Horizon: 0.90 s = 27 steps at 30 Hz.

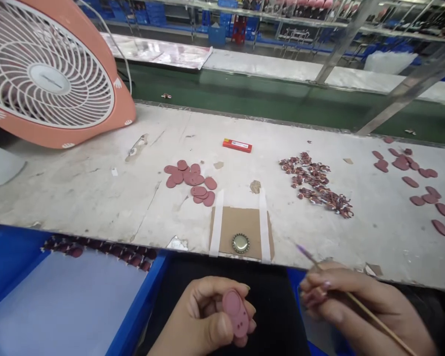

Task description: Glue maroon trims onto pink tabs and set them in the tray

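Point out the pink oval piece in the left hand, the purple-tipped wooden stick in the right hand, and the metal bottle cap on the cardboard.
Pink oval piece (235,313): head view, on its flat face.
Purple-tipped wooden stick (381,324): head view, on its shaft.
Metal bottle cap (241,243): head view, on its top.

Bare hands, the left hand (203,316) and right hand (356,301) alike — longish fingernails (325,285) with a pale sheen — above black clothing (278,316), its cut hidden.

Left hand (203,316) and right hand (341,301) sit just below the near edge of the counter (77,207), well apart. Left: curled closed, thumb across the front, gripping. Right: further along that edge, fingers (315,287) curled into a pinch, wrist trailing toward lower right.
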Each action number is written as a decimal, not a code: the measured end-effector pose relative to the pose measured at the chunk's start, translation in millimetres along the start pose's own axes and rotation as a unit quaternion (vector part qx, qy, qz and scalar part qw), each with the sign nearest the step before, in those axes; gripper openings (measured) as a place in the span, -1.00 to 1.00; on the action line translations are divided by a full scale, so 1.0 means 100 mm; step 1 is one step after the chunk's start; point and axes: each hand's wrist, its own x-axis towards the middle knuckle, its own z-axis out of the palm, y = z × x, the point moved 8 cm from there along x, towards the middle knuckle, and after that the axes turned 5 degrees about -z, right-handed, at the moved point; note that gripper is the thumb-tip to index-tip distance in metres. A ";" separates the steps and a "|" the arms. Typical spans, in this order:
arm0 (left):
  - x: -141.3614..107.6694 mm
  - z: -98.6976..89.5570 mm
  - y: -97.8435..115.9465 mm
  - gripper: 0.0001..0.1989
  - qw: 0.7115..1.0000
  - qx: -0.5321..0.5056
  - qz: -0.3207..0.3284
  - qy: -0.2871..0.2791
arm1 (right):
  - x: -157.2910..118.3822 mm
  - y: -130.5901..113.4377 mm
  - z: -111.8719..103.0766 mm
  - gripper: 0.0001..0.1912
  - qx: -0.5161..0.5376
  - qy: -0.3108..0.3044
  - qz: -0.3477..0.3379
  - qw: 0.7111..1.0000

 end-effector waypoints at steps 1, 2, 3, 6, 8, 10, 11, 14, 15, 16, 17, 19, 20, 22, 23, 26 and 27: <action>-0.01 0.01 0.00 -0.63 1.000 -0.005 -0.006 0.000 | 0.05 0.00 0.21 -0.85 0.054 -0.048 0.037 0.997; -0.03 0.01 -0.01 -0.64 1.000 -0.009 -0.012 0.000 | 0.09 -0.01 0.38 -0.84 0.099 -0.081 0.064 0.990; -0.04 0.01 -0.01 -0.63 1.000 -0.013 -0.016 0.002 | 0.12 -0.03 0.52 -0.81 0.130 -0.111 0.087 0.981; -0.06 0.00 -0.02 -0.64 1.000 -0.022 -0.015 0.006 | 0.18 -0.08 0.71 -0.80 0.135 -0.133 0.100 0.977; -0.06 -0.02 -0.02 -0.65 1.000 -0.027 -0.010 0.002 | 0.20 -0.11 0.74 -0.80 0.101 -0.141 0.085 0.981; -0.06 -0.04 -0.04 -0.69 1.000 -0.026 -0.014 -0.006 | 0.21 -0.14 0.77 -0.82 0.067 -0.157 0.071 0.983; -0.05 -0.05 -0.05 -0.70 0.999 -0.025 -0.018 -0.010 | 0.22 -0.15 0.78 -0.84 0.051 -0.166 0.065 0.983; -0.04 -0.07 -0.07 -0.74 0.999 -0.024 -0.027 -0.019 | 0.23 -0.18 0.81 -0.91 0.006 -0.190 0.046 0.981; -0.04 -0.07 -0.06 -0.75 0.999 -0.025 -0.027 -0.022 | 0.24 -0.19 0.82 -0.93 -0.005 -0.200 0.042 0.979; -0.04 -0.07 -0.06 -0.75 0.999 -0.025 -0.025 -0.026 | 0.24 -0.19 0.84 -0.95 -0.013 -0.208 0.039 0.977; -0.04 -0.07 -0.05 -0.75 0.999 -0.024 -0.024 -0.028 | 0.24 -0.20 0.84 -0.96 -0.018 -0.215 0.035 0.976; -0.04 -0.08 -0.05 -0.73 0.999 -0.019 -0.022 -0.030 | 0.25 -0.21 0.86 -0.98 -0.024 -0.228 0.026 0.973; -0.03 -0.09 -0.05 -0.72 0.999 -0.016 -0.022 -0.029 | 0.25 -0.22 0.87 -0.98 -0.026 -0.233 0.018 0.972; -0.03 -0.10 -0.05 -0.70 0.999 -0.012 -0.024 -0.028 | 0.27 -0.26 0.89 -0.97 -0.031 -0.241 -0.002 0.970; -0.02 -0.10 -0.06 -0.70 0.999 -0.011 -0.025 -0.027 | 0.28 -0.28 0.90 -0.95 -0.034 -0.243 -0.013 0.969; -0.01 -0.11 -0.07 -0.69 0.999 -0.009 -0.028 -0.027 | 0.30 -0.33 0.93 -0.88 -0.041 -0.254 -0.031 0.966; -0.01 -0.11 -0.07 -0.68 0.999 -0.009 -0.029 -0.027 | 0.30 -0.34 0.94 -0.85 -0.041 -0.260 -0.029 0.964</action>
